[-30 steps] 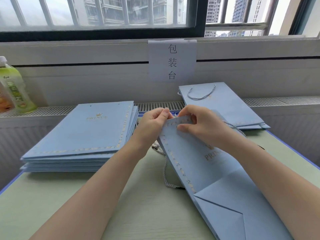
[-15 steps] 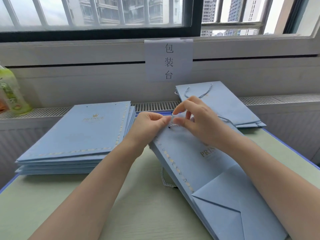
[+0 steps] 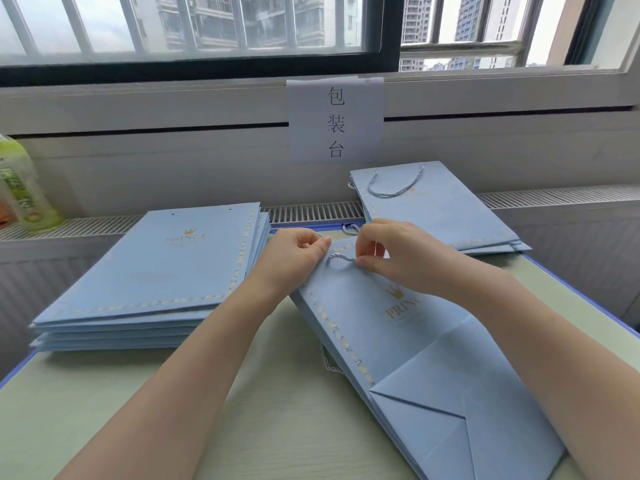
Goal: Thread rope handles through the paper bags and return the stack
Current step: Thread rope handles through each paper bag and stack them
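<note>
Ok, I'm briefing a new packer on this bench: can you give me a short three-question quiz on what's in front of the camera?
1. True or false: the left-hand stack of flat light-blue paper bags already has rope handles.
2. What does the right hand pinch? A) a green bottle B) the grey-blue twisted rope C) the white paper sign
3. Fill in: the light-blue paper bag being threaded lies on the pale green ____.

Key: 1 false, only bare holes show; 2 B; 3 table. The left hand holds the bag's top edge.
</note>
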Demonstrator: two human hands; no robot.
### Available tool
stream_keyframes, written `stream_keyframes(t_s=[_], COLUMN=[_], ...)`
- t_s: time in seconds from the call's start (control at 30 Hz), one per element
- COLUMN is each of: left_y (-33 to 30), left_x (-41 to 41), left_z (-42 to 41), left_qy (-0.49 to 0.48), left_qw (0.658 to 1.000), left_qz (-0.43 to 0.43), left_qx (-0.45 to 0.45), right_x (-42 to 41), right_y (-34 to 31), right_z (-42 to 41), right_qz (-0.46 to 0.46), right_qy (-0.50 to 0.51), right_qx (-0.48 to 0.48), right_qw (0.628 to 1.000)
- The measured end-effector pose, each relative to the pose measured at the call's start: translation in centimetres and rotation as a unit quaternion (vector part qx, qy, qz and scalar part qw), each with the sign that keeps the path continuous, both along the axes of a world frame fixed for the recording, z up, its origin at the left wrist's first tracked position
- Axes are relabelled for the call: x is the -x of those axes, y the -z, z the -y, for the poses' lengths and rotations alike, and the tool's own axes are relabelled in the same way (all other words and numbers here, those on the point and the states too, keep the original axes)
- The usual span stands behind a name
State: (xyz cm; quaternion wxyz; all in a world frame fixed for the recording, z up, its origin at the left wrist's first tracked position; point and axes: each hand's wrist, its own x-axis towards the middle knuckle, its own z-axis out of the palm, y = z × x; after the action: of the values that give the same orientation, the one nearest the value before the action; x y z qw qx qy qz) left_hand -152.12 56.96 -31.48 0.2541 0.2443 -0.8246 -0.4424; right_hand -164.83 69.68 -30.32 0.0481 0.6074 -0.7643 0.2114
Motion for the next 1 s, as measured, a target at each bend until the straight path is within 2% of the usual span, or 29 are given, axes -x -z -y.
stream_keyframes(t_s=[0.13,0.23,0.37,0.47,0.5,0.57,0.67,0.73,0.83,0.9,1.0], left_y=[-0.3,-0.5,0.2,0.6,0.6,0.6,1.1,1.3,1.9,2.1,2.1], left_x=[0.0,0.1,0.2,0.1,0.1,0.1,0.8,1.0,1.0,1.0,0.9], left_z=[0.0,0.2,0.5,0.2,0.0,-0.4,-0.8,-1.3,-1.6,-1.6,-1.6], left_qy=[0.016,0.017,-0.021,-0.024,-0.027,-0.039,-0.043,-0.018,0.004,0.001,-0.012], left_qw=[0.996,0.985,0.942,0.914,0.911,0.911,0.933,0.954,0.959,0.952,0.95], left_qz=[0.072,0.144,0.271,0.334,0.338,0.316,0.198,0.134,0.129,0.148,0.151], left_qx=[0.039,0.097,0.196,0.228,0.235,0.262,0.298,0.268,0.251,0.269,0.273], right_x=[0.1,1.3,2.2,1.7,1.5,0.9,-0.6,-1.1,-0.8,-0.3,0.2], right_y=[0.2,0.3,-0.1,-0.6,-0.8,-0.9,-1.6,-1.8,-1.6,-1.2,-0.6], right_z=[0.1,-0.7,-1.8,-1.8,-1.6,-1.2,-0.7,-0.8,-1.2,-1.3,-0.8], right_qz=[-0.01,-0.01,-0.054,-0.082,-0.069,0.021,0.157,0.209,0.247,0.218,0.114], right_qy=[0.022,0.074,0.162,0.182,0.173,0.115,0.009,-0.047,-0.057,-0.015,0.082], right_qx=[0.005,-0.062,-0.192,-0.174,-0.133,-0.029,0.059,0.048,-0.059,-0.14,-0.136], right_qw=[1.0,0.995,0.966,0.964,0.973,0.993,0.986,0.976,0.966,0.966,0.981])
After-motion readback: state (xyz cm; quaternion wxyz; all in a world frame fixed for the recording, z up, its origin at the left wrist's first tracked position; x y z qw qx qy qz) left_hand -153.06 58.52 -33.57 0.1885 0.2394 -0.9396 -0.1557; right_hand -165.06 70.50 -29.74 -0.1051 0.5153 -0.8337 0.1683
